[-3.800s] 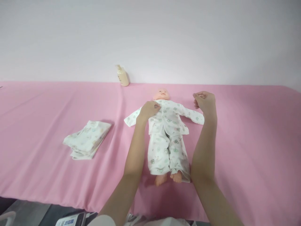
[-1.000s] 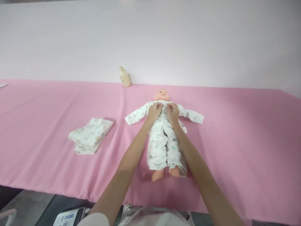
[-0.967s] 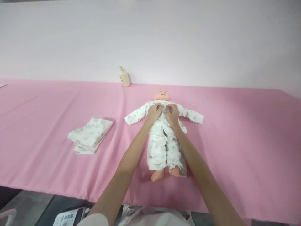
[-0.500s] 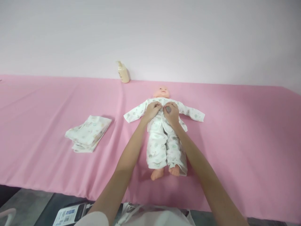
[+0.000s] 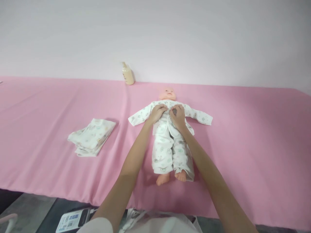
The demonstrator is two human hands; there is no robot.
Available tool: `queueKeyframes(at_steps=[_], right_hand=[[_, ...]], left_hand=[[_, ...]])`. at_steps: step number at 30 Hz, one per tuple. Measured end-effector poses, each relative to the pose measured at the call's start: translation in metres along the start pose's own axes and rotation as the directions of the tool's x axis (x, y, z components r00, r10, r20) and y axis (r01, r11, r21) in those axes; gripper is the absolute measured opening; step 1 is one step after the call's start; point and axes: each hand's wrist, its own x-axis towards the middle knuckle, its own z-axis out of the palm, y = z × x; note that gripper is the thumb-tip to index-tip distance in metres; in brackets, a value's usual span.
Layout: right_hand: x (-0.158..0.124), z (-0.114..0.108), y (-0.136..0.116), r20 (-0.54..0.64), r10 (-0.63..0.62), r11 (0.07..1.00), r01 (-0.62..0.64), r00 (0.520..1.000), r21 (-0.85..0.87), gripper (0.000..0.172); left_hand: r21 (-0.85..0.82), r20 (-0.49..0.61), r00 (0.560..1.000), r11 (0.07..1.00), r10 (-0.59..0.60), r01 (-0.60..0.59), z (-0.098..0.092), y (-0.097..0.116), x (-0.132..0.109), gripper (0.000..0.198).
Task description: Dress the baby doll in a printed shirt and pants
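A baby doll (image 5: 167, 94) lies on its back, head toward the wall, bare feet toward me. It wears a white printed jacket (image 5: 142, 115) with sleeves spread out and matching trousers (image 5: 162, 153). At the chest, my left hand (image 5: 157, 112) pinches the front edge of the jacket. Close beside it, my right hand (image 5: 178, 116) also pinches the jacket front, thumb and fingers together. The exact bit of cloth or fastener between the fingertips is too small to make out. Below my hands the jacket front hangs apart over the trousers.
A pink cloth (image 5: 243, 145) covers the table. Folded white printed cloths (image 5: 92, 136) lie to the left. A cream pump bottle (image 5: 128, 75) stands at the back by the wall. Below the front edge, a white labelled item (image 5: 73, 220) rests on something dark.
Both hands stay at the jacket's chest with hardly any movement; my right fingers shift slightly. The whole view has moved a little.
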Motion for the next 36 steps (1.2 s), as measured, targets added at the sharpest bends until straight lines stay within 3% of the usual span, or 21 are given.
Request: queueKeyframes(at_steps=[6, 14, 25, 29, 32, 34, 36], right_hand=[[0.001, 0.001, 0.002, -0.007, 0.028, 0.999, -0.028, 1.0, 0.031, 0.006], [0.002, 0.001, 0.001, -0.043, 0.035, 0.999, -0.033, 0.998, 0.04, 0.008], [0.0, -0.005, -0.006, -0.03, -0.031, 0.999, 0.032, 0.999, 0.038, 0.012], [0.009, -0.016, -0.011, 0.065, 0.01, 0.998, -0.015, 0.998, 0.067, 0.011], [0.016, -0.034, -0.022, 0.164, 0.042, 0.999, -0.042, 0.986, 0.0, 0.008], [0.018, -0.047, -0.033, 0.315, 0.093, 0.993, -0.063, 0.945, -0.104, 0.008], [0.018, -0.058, -0.043, 0.485, 0.168, 0.976, -0.077, 0.858, -0.202, 0.009]], left_hand=[[-0.095, 0.036, 0.997, 0.993, 0.068, -0.065, -0.001, -0.004, 0.001, 0.016], [-0.093, 0.05, 0.986, 0.984, 0.159, -0.154, -0.002, -0.007, 0.003, 0.019], [-0.087, 0.087, 0.994, 0.994, 0.072, -0.064, -0.008, 0.006, -0.004, 0.02], [-0.032, 0.261, 0.961, 0.995, -0.088, 0.099, -0.023, 0.018, -0.013, 0.024], [0.088, 0.393, 0.909, 0.99, -0.139, 0.113, -0.035, 0.029, -0.021, 0.024], [0.143, 0.444, 0.886, 0.986, -0.136, 0.08, -0.04, 0.034, -0.025, 0.024], [0.172, 0.461, 0.878, 0.984, -0.126, 0.051, -0.041, 0.038, -0.027, 0.022]])
